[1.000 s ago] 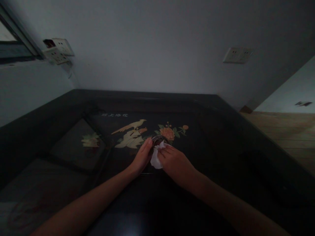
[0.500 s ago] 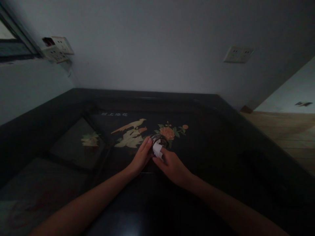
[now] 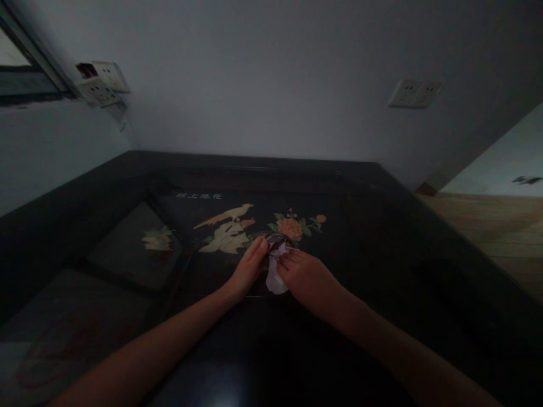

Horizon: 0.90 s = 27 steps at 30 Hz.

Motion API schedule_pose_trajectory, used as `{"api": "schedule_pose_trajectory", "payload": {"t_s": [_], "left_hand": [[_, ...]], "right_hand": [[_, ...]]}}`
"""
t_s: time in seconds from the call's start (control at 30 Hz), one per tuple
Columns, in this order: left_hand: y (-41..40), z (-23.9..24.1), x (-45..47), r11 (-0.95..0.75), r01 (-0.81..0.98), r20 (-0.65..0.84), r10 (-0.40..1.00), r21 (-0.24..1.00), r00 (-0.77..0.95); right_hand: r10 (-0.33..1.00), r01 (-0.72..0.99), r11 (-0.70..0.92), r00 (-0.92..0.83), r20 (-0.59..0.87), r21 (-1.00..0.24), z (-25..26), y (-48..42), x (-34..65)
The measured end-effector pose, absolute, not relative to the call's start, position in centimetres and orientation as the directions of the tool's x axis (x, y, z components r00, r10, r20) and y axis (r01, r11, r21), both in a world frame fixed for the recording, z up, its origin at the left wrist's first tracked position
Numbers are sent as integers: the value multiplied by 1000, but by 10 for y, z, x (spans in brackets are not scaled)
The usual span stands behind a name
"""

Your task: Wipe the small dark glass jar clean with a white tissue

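Note:
My left hand (image 3: pixel 246 268) is closed round the left side of a small, round, shiny vessel (image 3: pixel 275 239) that looks like dark or clear glass. In my right hand (image 3: pixel 311 278) is a white tissue (image 3: pixel 276 278), pinched at the vessel's opening on the near right side. Part of the tissue hangs down between the two hands. Both hands are above a dark tabletop (image 3: pixel 352 271). The vessel's lower part is hidden by the hands and tissue, and its exact kind is hard to make out in the dim light.
On the tabletop are a bird picture (image 3: pixel 231 229), a flower picture (image 3: pixel 292 226) and pale written characters (image 3: pixel 198 196). A wall (image 3: pixel 263 85) rises behind the far edge, with sockets (image 3: pixel 416 93) at right and more sockets (image 3: pixel 106 82) at left. Wooden floor (image 3: pixel 500 220) shows at right.
My right hand has turned over and moved slightly up and right, its fingers now at the vessel's opening. More of the tissue hangs down. My left hand keeps its hold.

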State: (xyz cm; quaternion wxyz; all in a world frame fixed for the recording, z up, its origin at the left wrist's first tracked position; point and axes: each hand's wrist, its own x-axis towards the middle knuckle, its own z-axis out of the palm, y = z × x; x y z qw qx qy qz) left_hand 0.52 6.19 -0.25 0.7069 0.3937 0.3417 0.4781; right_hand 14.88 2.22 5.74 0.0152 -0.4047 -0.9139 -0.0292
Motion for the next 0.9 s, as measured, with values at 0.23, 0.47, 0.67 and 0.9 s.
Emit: {"api": "schedule_pose_trajectory", "payload": {"t_s": [0.23,0.47,0.67,0.9], "left_hand": [[63,-2,5,200,-418,-81,955,886,286],[62,0,3,266,-467,-130,944,843,302],[62,-1,3,254,-458,-124,948,852,294],[63,-4,2,197,-435,-55,947,879,317]], "right_hand": [[860,814,489,-509,21,-312,59,19,142],[967,382,114,-256,14,-917,46,21,140],[963,435,149,-268,30,-888,46,21,140],[838,778,488,-544,-37,-394,65,21,146]]}}
